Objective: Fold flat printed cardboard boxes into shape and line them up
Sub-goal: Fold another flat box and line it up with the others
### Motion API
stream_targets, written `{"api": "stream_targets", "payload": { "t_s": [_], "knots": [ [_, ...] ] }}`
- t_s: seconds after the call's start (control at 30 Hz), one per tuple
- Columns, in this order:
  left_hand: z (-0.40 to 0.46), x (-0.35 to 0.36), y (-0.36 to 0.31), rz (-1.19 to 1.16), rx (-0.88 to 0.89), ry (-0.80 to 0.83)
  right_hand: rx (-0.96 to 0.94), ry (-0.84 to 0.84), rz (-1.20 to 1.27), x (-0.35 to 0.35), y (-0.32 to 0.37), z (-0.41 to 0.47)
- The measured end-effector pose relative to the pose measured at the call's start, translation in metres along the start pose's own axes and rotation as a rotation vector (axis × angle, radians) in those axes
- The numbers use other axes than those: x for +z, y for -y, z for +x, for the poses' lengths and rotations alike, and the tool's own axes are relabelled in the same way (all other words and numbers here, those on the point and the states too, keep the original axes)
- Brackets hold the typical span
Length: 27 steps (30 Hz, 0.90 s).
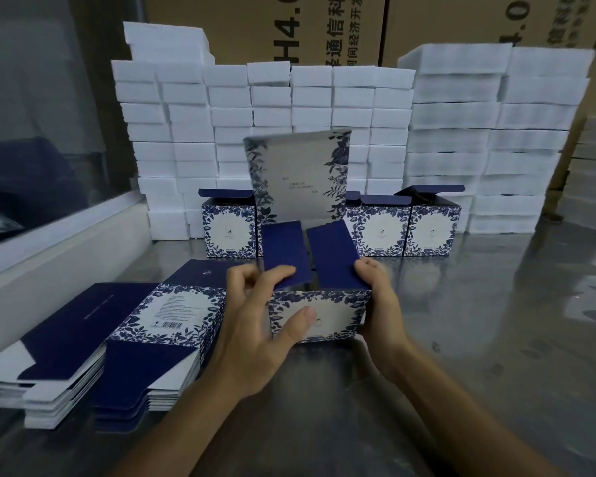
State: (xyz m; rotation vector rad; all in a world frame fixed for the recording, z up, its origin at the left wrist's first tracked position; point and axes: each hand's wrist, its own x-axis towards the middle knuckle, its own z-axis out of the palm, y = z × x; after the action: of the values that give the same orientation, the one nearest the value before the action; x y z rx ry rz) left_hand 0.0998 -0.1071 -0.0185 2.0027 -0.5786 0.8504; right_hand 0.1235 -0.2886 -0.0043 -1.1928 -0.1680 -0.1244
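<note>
Fingers [279, 271] of the left hand [255, 325] are curled over the left navy flap [284, 251] of the box being folded [319, 313], thumb pressed flat on its printed front panel; right hand [381, 304] is wrapped around the right side of the box, fingertips at the base of the right navy flap [334, 256]. Both hands are gripping, neither is loose. Box is held just above the metal table [479, 321], in front of the person, with its tall lid panel [298, 177] standing up at the back and both side flaps raised, not yet tucked

Handling, judged: thin printed card, very light, stiff only along the panels and weak at the creases; walls would be crushed or bowed by a hard squeeze. Glossy print is likely a bit slippery, so grip is best taken at corners and edges, where the card is stiffest. Flaps are best pushed near their free ends so they hinge at the score line rather than buckle mid-panel. Corners and tuck tabs are the parts most easily dented

Stack of flat boxes [124, 342] lies to the left on the table, just beside the left forearm. Finished boxes [382, 228] are lined up behind the held box, lids open, in front of a wall of white foam blocks [272, 98]. Brown cartons [324, 25] are seen behind the foam
</note>
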Motion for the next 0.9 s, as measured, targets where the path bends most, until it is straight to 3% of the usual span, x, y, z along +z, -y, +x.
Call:
{"api": "stream_targets", "payload": {
  "t_s": [0.17, 0.3, 0.47, 0.67, 0.9],
  "knots": [
    [0.003, 0.000, -0.008, -0.143, -0.050, -0.117, -0.152, -0.045, -0.081, 0.000, 0.001, -0.001],
    [0.008, -0.002, -0.008, -0.375, -0.336, -0.135, -0.317, -0.034, -0.166, 0.000, 0.004, -0.005],
    [0.007, 0.001, -0.001, -0.323, -0.445, -0.021, -0.435, -0.010, -0.254, -0.002, 0.006, -0.007],
    [0.006, 0.001, 0.003, -0.345, -0.502, -0.033, -0.373, 0.106, -0.411, -0.005, 0.003, -0.005],
    [0.009, -0.003, 0.005, -0.312, -0.542, -0.097, -0.454, 0.003, -0.477, -0.005, -0.003, -0.006]
  ]
}}
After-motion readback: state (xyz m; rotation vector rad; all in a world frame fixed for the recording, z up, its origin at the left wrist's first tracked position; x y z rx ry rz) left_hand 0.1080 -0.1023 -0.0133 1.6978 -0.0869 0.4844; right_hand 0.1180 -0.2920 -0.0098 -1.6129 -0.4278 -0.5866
